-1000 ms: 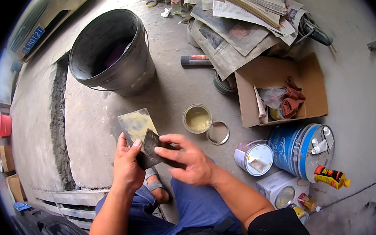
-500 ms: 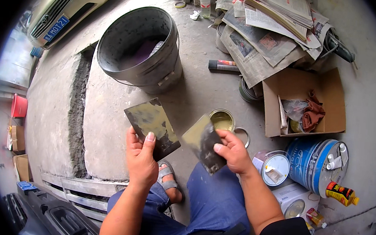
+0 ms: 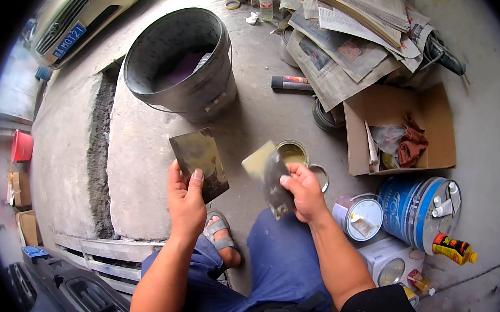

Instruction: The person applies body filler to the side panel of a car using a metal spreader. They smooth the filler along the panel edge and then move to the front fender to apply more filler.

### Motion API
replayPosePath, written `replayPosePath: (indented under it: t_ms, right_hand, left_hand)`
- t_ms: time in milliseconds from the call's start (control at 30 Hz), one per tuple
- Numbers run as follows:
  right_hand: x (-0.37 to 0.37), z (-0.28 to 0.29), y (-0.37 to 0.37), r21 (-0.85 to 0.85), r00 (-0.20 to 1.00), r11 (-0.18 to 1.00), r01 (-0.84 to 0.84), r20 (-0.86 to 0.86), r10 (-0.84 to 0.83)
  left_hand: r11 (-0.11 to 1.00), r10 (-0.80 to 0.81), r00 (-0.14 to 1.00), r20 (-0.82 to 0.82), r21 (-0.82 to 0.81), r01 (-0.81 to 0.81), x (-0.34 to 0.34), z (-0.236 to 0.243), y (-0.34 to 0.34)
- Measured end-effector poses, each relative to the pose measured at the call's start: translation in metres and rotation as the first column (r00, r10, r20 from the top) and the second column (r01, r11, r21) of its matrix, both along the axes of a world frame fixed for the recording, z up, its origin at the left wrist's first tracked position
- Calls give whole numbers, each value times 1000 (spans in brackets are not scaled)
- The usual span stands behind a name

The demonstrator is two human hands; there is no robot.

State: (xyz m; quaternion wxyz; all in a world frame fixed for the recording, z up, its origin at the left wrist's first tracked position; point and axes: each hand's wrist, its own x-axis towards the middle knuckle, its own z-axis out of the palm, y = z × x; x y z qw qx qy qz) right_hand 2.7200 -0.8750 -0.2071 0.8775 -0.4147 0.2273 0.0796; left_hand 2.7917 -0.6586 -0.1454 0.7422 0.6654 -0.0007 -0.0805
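Observation:
My left hand (image 3: pixel 188 195) grips a dark square plate (image 3: pixel 200 151) smeared with olive-yellow paste, thumb on its face. My right hand (image 3: pixel 303 193) holds a second plate or spreader (image 3: pixel 272 187), tilted and blurred, with pale yellow paste on one part and dark on the rest. The two plates are apart. Just behind the right-hand one is an open small can (image 3: pixel 293 151) of yellowish paste, partly hidden, with a round lid (image 3: pixel 322 174) beside it on the concrete floor (image 3: pixel 144 176).
A large dark bucket (image 3: pixel 181 96), newspapers (image 3: pixel 355 40), and a cardboard box (image 3: pixel 373 110) with rags surround me. Cans (image 3: pixel 358 216), a blue pail (image 3: pixel 397 201) and bottles (image 3: pixel 451 249) stand right. A car front (image 3: pixel 78 10) is upper left; a cracked channel (image 3: pixel 101 149) runs along the left.
Since a second ago the two plates, which were together, have parted. My right hand has moved right, near the paste can. The view has shifted.

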Motion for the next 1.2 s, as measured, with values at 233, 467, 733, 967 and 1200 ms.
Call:
replayPosePath:
  t_ms: [233, 467, 733, 967, 1200]
  right_hand:
    - [16, -18, 18, -328, 991, 944, -31, 113, 72]
    - [15, -32, 8, -474, 1000, 880, -31, -16, 27]
    - [20, -11, 34, 37, 997, 999, -24, 75, 21]
    - [5, -114, -33, -438, 950, 897, -59, -300, -84]
    - [-97, -317, -76, -802, 250, 592, -80, -591, -767]
  left_hand:
    - [988, -97, 995, 18, 121, 94, -4, -7, -1]
    - [993, -33, 990, -138, -115, 17, 6, -3, 8]
    - [922, -368, 766, -527, -311, 229, -8, 2, -3]
    - [974, -227, 856, -464, -122, 192, -2, 2, 7]
    - [977, -213, 856, -471, -121, 176, 4, 5, 15]
